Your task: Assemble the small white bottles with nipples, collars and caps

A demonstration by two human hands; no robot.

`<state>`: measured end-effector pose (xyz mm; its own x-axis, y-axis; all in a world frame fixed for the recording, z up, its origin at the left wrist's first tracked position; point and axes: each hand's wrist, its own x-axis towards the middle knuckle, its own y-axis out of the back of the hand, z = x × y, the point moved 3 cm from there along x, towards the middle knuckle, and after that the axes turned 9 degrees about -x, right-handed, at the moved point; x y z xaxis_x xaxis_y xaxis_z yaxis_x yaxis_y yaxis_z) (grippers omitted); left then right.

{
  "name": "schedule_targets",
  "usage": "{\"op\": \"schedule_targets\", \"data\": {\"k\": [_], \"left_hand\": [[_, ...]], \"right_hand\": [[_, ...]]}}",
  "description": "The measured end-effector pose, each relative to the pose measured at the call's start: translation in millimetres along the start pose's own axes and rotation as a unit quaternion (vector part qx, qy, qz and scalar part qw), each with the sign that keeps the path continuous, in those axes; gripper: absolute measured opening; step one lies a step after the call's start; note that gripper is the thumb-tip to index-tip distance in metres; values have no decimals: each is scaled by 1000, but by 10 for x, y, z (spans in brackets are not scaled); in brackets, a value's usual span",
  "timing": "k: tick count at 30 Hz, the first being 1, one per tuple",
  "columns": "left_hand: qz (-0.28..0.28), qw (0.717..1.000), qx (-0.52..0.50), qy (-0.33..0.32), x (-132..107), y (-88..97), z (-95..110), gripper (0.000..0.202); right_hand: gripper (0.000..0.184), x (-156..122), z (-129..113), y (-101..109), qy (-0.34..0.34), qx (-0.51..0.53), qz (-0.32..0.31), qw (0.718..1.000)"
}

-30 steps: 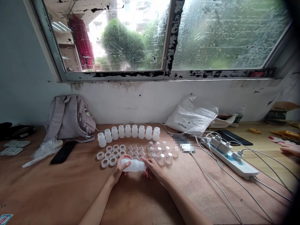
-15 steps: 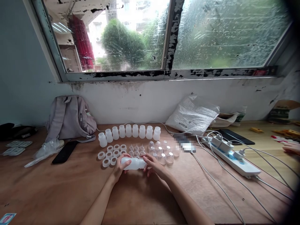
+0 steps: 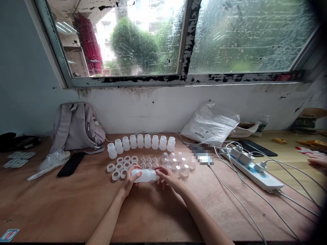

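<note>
A translucent white baby bottle [image 3: 144, 175] lies sideways between my hands, its neck towards the right. My left hand [image 3: 131, 178] is wrapped round the base end. At the neck, the fingers of my right hand [image 3: 165, 177] are closed on the bottle. Just beyond are several white screw rings [image 3: 119, 167] to the left and several clear teats [image 3: 149, 160] in the middle, partly covered by my hands. Several clear domed caps [image 3: 174, 161] stand to the right. Behind these, a curved row of upright white bottles [image 3: 140, 141] spans the table.
A grey backpack [image 3: 76, 127], plastic bag [image 3: 52, 165] and black phone [image 3: 71, 164] lie left. On the right are a silvery bubble mailer [image 3: 211, 124], a power strip [image 3: 265, 180] with trailing cables and a black tablet [image 3: 258, 148]. Another person's hand [image 3: 318, 159] shows at the right edge.
Both hands keep their hold on the bottle, which is almost unmoved apart from a slight shift of the view. Nothing else has visibly changed place.
</note>
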<state>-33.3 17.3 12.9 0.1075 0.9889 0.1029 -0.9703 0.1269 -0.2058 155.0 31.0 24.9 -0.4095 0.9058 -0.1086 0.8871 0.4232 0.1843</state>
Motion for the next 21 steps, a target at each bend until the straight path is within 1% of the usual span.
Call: {"op": "schedule_targets", "data": {"k": [2, 3, 4, 6, 8, 9, 12, 14, 16, 19, 21], "left_hand": [[0, 1000, -2, -2, 2, 0, -1, 34], [0, 1000, -1, -2, 1, -1, 1, 34], [-2, 1000, -1, -2, 0, -3, 3, 33], [-7, 1000, 1, 0, -4, -8, 10, 33], [-13, 1000, 3, 1, -6, -11, 16, 33], [-15, 1000, 4, 0, -6, -10, 17, 33], [-12, 1000, 9, -7, 0, 1, 11, 32], [-11, 1000, 13, -9, 4, 6, 0, 31], [-13, 1000, 14, -9, 7, 5, -11, 30], [-18, 1000, 11, -10, 9, -7, -12, 29], [-18, 1000, 15, -7, 9, -15, -6, 30]], "right_hand": [[44, -7, -24, 0, 36, 12, -18, 999], [44, -6, -22, -4, 43, 13, -24, 999], [42, -2, -10, -11, 41, 6, -27, 999], [37, 15, 39, -28, 13, -22, -25, 999], [44, 30, 87, -37, -18, -49, -13, 999], [46, 34, 99, -39, -23, -56, -8, 998], [43, 32, 81, -43, 10, -44, -12, 999], [44, 25, 59, -45, 29, -36, -19, 999], [41, 22, 56, -50, 21, -44, -25, 998], [45, 20, 69, -57, -1, -65, -33, 997], [44, 19, 64, -58, 9, -58, -30, 998]]}}
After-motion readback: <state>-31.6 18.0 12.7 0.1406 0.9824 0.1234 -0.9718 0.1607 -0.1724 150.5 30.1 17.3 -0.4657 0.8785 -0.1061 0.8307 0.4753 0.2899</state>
